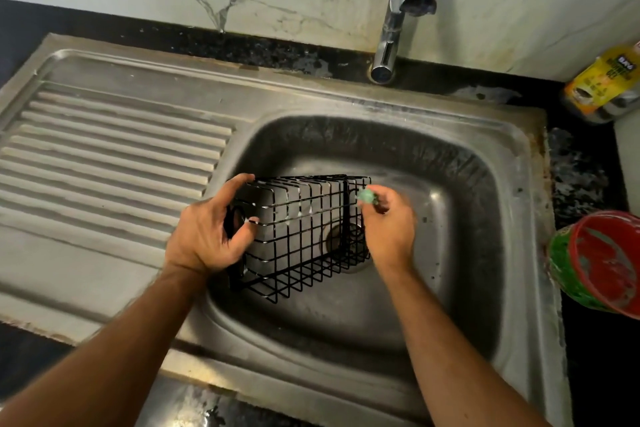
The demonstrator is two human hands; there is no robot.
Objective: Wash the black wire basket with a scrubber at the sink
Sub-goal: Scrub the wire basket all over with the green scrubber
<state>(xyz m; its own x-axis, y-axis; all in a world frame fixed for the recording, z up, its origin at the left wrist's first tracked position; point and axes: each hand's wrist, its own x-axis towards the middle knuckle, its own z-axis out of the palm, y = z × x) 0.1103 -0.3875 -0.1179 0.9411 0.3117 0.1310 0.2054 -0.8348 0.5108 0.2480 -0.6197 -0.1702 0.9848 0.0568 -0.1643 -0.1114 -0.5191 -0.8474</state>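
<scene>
Left hand (pixel 207 236) grips the black wire basket (pixel 304 236) over the sink (pixel 485 218) while right hand (pixel 388 222) pinches the scrubber (pixel 367 196); soapy wires could slip.

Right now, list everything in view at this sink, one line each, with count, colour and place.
wire basket: one, black, held over the sink bowl
scrubber: one, green, at the basket's right end
sink: one, steel, centre, with drainboard at left
tap: one, chrome, behind the bowl, no water running
bottle: one, yellow label, counter far right
tub: one, red and green, counter right of sink
hands: two; left hand grips the basket's left end, right hand holds the scrubber
</scene>
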